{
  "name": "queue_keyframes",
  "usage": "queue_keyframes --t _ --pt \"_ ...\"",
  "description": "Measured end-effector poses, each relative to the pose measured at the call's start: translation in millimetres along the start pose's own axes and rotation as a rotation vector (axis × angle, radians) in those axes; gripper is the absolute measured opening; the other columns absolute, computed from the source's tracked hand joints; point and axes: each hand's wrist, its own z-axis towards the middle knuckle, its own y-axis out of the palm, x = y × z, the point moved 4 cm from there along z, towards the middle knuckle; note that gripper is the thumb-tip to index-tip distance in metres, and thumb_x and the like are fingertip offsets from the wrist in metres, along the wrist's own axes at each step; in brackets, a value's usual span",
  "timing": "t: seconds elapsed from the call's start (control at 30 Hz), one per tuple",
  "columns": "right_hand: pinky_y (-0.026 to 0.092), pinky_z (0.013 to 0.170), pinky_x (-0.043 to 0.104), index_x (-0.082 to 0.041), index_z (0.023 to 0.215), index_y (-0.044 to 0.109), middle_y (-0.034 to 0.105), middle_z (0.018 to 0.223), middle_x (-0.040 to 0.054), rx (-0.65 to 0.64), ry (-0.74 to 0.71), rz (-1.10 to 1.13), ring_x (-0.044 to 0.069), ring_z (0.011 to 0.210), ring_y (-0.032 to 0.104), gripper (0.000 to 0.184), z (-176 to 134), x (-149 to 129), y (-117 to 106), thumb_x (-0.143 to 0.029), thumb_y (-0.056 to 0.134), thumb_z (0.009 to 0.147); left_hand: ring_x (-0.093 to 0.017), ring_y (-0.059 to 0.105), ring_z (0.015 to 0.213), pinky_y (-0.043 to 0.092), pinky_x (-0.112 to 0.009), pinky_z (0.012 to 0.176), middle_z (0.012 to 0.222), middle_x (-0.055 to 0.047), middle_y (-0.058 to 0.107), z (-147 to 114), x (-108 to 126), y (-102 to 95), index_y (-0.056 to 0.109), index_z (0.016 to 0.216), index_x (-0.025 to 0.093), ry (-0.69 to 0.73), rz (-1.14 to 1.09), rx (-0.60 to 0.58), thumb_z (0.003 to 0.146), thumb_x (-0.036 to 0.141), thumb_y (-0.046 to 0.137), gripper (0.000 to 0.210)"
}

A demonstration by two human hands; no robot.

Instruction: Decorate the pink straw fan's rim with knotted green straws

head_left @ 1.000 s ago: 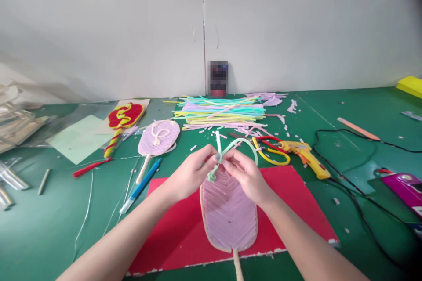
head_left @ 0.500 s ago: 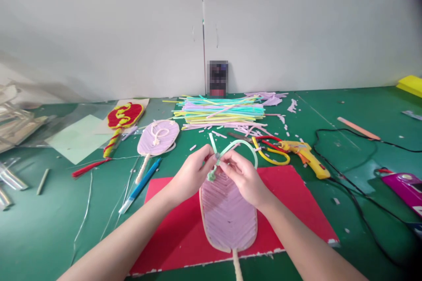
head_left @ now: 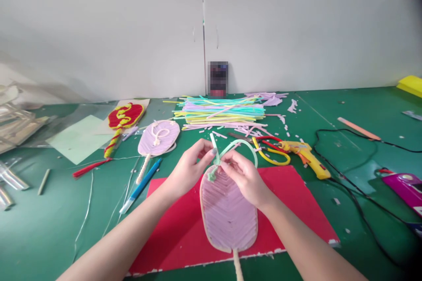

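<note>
Between my two hands, above the top of a lilac fan, is a mint-green pipe cleaner (head_left: pixel 242 142), bent into a wide loop on the right with one end sticking up. My left hand (head_left: pixel 194 166) pinches it near that upright end. The fingertips of my right hand (head_left: pixel 242 173) are closed on it where the strands cross. A small knotted green part (head_left: pixel 212 175) hangs just below. The lilac fan (head_left: pixel 229 215), ribbed with a pale rim and a wrapped handle, lies on a red board (head_left: pixel 174 232).
Scissors (head_left: pixel 273 158) and a yellow glue gun (head_left: pixel 305 156) with a black cable lie to the right. Bundled pipe cleaners (head_left: pixel 224 112) are at the back. Leftward are a second lilac fan (head_left: pixel 158 138), a red-and-yellow fan (head_left: pixel 125 116) and a blue pen (head_left: pixel 140 186).
My left fingers have shifted slightly up along the green pipe cleaner, and its upright end leans a little more to the right. My right hand stays nearly in place.
</note>
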Motion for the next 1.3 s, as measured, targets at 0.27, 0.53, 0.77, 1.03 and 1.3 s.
queue_keyframes --t 0.27,0.53,0.77,1.03,1.3 --pt "0.047 0.075 0.029 -0.020 0.087 0.058 0.061 0.080 0.0013 0.000 0.061 0.098 0.014 0.078 0.060 0.017 1 3 2 -0.036 0.055 0.085 -0.009 0.048 0.064 0.040 -0.020 0.061 0.069 0.002 0.050 2 0 -2.6 0.051 0.077 0.016 -0.028 -0.099 0.031 0.085 0.033 0.053 0.019" --pt "0.050 0.072 0.030 -0.018 0.081 0.065 0.068 0.075 0.0024 -0.008 0.104 0.081 0.017 0.076 0.063 0.019 4 7 2 -0.037 0.066 0.076 -0.010 0.051 0.070 0.042 -0.021 0.065 0.073 0.001 0.052 -1 1 2.7 0.051 0.079 0.016 -0.022 -0.090 -0.006 0.086 0.031 0.052 0.016" --pt "0.049 0.073 0.031 -0.018 0.071 0.064 0.069 0.071 0.0019 0.013 0.134 0.121 0.016 0.071 0.064 0.017 4 7 -1 -0.034 0.069 0.073 -0.010 0.052 0.067 0.044 -0.022 0.064 0.071 0.001 0.052 -1 0 4.0 0.050 0.079 0.016 -0.060 -0.133 -0.035 0.086 0.033 0.052 0.018" --pt "0.046 0.068 0.030 -0.018 0.063 0.062 0.067 0.063 0.0004 -0.017 0.180 0.120 0.014 0.065 0.062 0.022 4 6 -5 -0.037 0.069 0.072 -0.022 0.048 0.116 0.045 -0.036 0.090 0.127 -0.011 0.049 -2 17 -15.0 0.045 0.121 0.023 0.329 0.338 0.185 0.080 0.025 0.062 0.044" --pt "0.044 0.065 0.030 -0.017 0.062 0.062 0.065 0.060 0.0008 -0.023 0.176 0.097 0.015 0.063 0.060 0.024 5 4 -5 -0.039 0.070 0.070 -0.018 0.055 0.110 0.030 -0.042 0.106 0.105 -0.003 0.068 -14 36 -15.3 0.063 0.102 0.023 0.641 0.857 -0.130 0.092 0.022 0.041 0.024"
